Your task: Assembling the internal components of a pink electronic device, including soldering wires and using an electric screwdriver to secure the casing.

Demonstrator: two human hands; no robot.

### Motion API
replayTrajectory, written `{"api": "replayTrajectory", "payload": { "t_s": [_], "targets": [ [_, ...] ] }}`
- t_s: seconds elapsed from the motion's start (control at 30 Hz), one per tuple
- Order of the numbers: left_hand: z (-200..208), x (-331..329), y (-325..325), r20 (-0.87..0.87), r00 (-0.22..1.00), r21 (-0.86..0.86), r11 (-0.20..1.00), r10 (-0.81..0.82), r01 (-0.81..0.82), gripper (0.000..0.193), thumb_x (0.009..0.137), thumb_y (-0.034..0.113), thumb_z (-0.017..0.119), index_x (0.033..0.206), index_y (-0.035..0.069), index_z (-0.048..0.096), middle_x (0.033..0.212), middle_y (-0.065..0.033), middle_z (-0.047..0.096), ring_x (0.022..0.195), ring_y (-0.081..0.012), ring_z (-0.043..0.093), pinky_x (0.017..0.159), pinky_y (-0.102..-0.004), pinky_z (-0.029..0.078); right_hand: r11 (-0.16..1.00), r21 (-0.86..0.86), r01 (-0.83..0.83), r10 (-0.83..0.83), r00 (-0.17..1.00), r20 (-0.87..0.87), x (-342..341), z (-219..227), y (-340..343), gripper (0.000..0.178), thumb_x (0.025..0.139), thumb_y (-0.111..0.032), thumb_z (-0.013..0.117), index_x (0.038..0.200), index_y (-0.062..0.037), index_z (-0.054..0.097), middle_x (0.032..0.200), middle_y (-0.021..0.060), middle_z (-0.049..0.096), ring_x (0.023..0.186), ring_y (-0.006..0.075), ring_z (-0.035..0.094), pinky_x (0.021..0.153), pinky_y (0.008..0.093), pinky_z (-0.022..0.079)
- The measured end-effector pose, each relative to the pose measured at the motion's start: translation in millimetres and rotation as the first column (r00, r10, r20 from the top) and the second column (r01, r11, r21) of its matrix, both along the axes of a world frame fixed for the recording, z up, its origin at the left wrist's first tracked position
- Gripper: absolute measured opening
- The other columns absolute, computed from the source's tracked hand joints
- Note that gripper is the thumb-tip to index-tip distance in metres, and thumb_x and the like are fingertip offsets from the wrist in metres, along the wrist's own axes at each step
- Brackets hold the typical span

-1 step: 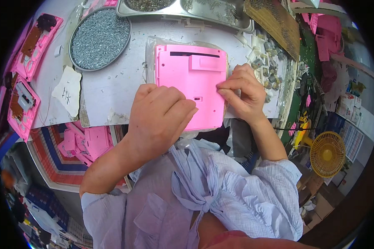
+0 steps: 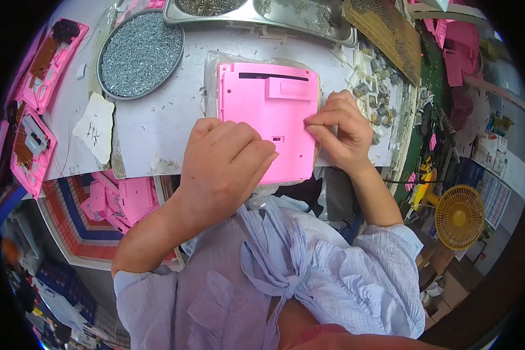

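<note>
Pink plastic forms the flat, roughly square casing (image 2: pixel 274 119) at the middle of the counter (image 2: pixel 175 131), lying on a crumpled clear plastic sheet (image 2: pixel 212 76) close to the person's body. Its far end has a long dark slot and a raised block; a small window sits nearer, beside the fingers of the left hand (image 2: pixel 226 154).

The step in hand appears to be steadying the casing from both sides while the right hand (image 2: pixel 339 128) works at its right edge. From this position, the next move seems to call for even support, as the sheet beneath could slide.

The left grip is curled over the near left corner, fingers bent close together; its underside is hidden, so I cannot tell whether it clasps the edge or only presses down. The right grip is drawn in narrow, thumb and forefinger almost meeting at the edge; whether they pinch the casing or some tiny piece, I cannot tell.

Silvery screws (image 2: pixel 140 55) fill a round dish at far left, a steel tray (image 2: pixel 252 13) stands at the far side, and small white and metal parts (image 2: pixel 379 96) lie scattered to the right.
</note>
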State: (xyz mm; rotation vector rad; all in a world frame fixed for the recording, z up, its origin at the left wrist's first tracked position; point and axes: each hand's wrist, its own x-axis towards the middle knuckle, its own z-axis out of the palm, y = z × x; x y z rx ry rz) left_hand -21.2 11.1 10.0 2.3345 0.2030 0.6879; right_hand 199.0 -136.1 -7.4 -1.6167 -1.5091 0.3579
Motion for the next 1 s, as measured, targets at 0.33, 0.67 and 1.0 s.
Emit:
{"api": "replayTrajectory", "payload": {
  "t_s": [0.33,0.67,1.0],
  "targets": [
    [2,5,0,-0.012,1.000,0.004,1.000,-0.012,0.012,0.017,0.079,0.007,0.080,0.093,0.008,0.070,0.082,-0.0040,0.061,0.075,-0.0213,0.060,0.076,-0.0377,0.041,1.000,-0.004,0.007,-0.007,1.000,-0.028,2,3,2,0.014,0.075,-0.004,0.084,0.086,-0.0041,0.075,0.078,0.0038,0.066,0.072,0.0192,0.054,0.065,0.0317,0.042],
    [5,4,1,-0.066,0.998,0.016,1.000,-0.009,0.011,0.018,0.080,0.008,0.079,0.096,0.008,0.070,0.085,-0.0040,0.062,0.077,-0.0215,0.061,0.076,-0.0380,0.041,1.000,0.006,-0.022,0.018,0.942,0.335,1,21,25,0.015,0.075,-0.016,0.086,0.083,-0.0103,0.074,0.073,0.0000,0.062,0.072,0.0205,0.054,0.071,0.0344,0.041],
    [-1,9,-8,-0.005,1.000,0.044,0.999,-0.020,0.021,0.018,0.081,0.013,0.076,0.099,0.011,0.072,0.088,-0.0002,0.062,0.075,-0.0178,0.059,0.078,-0.0365,0.039,0.991,0.108,0.072,-0.083,0.992,0.095,-5,-10,0,0.021,0.071,-0.014,0.088,0.089,-0.0091,0.077,0.078,0.0023,0.066,0.074,0.0212,0.056,0.068,0.0334,0.043]
  ]
}}
